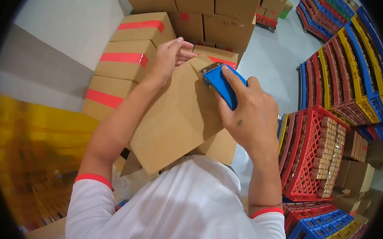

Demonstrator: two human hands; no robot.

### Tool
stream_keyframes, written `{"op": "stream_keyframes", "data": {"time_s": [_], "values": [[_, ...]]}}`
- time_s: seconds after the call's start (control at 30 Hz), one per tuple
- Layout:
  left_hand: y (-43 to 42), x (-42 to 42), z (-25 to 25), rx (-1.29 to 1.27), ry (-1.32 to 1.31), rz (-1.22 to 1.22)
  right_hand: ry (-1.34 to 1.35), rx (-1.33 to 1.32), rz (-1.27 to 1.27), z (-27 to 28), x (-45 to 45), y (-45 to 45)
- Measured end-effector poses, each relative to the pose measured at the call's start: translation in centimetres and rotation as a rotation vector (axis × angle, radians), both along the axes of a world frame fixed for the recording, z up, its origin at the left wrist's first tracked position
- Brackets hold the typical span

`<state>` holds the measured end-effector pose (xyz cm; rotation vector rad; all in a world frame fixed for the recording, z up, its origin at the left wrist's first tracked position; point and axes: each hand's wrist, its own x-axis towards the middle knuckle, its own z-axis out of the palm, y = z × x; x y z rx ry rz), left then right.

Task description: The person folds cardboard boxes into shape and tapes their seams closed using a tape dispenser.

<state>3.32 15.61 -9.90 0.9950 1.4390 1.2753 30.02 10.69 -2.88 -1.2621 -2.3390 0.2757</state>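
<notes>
A brown cardboard box [174,114] is tilted in front of my body, its broad side facing up. My right hand [252,109] grips a blue tape dispenser [223,84], whose metal front end rests at the box's upper right edge. At the far upper edge of the box is my left hand [173,60], palm turned inward and fingers bent loosely, with nothing seen between them. Part of its fingers lies behind the cardboard.
Boxes sealed with red tape [127,59] are stacked at the left beside a wall [65,39]. More cartons [226,32] stand ahead. Stacked red, blue and yellow crates [302,155] line the right. A yellow translucent sheet [38,142] hangs at the left.
</notes>
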Motion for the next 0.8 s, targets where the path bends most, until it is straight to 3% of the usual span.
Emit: {"op": "stream_keyframes", "data": {"time_s": [0.23, 0.43, 0.6, 0.7, 0.8], "values": [[4.0, -1.7, -2.1, -0.145, -0.116, -0.479, 0.02, 0.045, -0.017, -0.5, -0.7, 0.2], [5.0, -1.7, -3.3, -0.132, -0.062, -0.507, -0.056, 0.016, 0.005, 1.0, 1.2, -0.5], [4.4, -1.1, -2.2, -0.135, 0.049, -0.46, -0.188, -0.149, -0.045, 5.7, 9.5, -7.2], [4.0, -0.7, -1.5, -0.172, 0.119, -0.43, -0.34, -0.214, -0.071, 5.1, 12.2, -8.9], [3.8, -0.4, -1.2, -0.165, 0.186, -0.429, -0.319, -0.208, -0.037, 0.9, 11.7, -7.2]]}}
